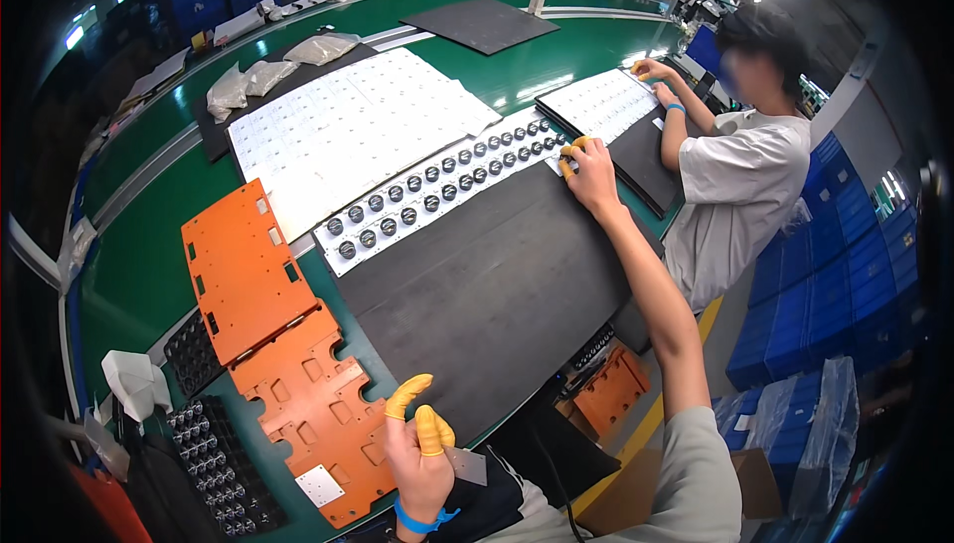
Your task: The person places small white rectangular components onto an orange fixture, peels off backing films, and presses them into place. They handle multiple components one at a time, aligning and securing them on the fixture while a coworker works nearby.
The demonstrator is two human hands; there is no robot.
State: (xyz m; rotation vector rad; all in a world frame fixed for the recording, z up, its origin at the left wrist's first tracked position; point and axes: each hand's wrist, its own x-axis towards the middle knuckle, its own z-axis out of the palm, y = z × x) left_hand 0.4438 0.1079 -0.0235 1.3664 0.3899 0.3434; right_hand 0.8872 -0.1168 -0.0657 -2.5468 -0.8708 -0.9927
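Note:
My right hand (586, 167), with yellow finger cots, reaches far out and pinches the right end of a long white tray (397, 230) filled with several round dark parts in two rows. My left hand (419, 449), also with yellow finger cots and a blue wrist strap, hovers near my body at the front edge of a large black mat (487, 285), fingers apart and holding nothing. A small grey metal plate (465, 465) lies right beside it.
Two orange jig plates (243, 265) (323, 409) lie left of the mat. Black trays of small parts (214, 464) sit at the lower left. White sheets (348, 131) and plastic bags (258, 76) lie farther back. A co-worker (745, 160) handles a white sheet (601, 101) at right. Blue crates (835, 275) stand beyond.

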